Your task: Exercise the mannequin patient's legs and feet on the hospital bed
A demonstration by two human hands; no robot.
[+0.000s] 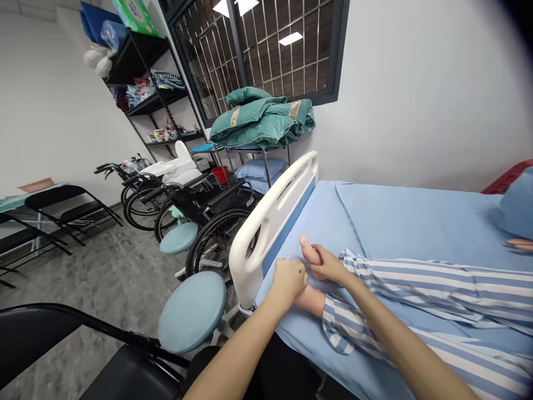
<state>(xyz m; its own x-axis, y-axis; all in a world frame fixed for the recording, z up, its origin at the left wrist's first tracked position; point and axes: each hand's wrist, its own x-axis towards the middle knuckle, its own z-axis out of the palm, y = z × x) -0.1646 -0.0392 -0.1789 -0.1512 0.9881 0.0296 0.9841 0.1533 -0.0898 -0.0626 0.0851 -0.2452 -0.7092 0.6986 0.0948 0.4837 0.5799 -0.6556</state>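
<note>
A person in blue-and-white striped trousers (416, 283) lies on a bed (400, 222) with a light blue sheet; only the legs, the feet and part of a hand (520, 243) at the right edge show. My left hand (288, 279) is closed over the front of the near foot (311, 300), hiding its toes. Wrapped round the middle of the far foot (308, 251) is my right hand (330, 265), with the toes sticking up above it. Both feet are bare, close to the white footboard (250, 239).
Two round blue stools (192, 312) and a black chair (129, 375) stand left of the bed. Beyond the footboard are wheelchairs (225, 239), a trolley with green quilts (262, 122) and a black shelf (158, 100). A wall with a barred window (266, 50) runs behind.
</note>
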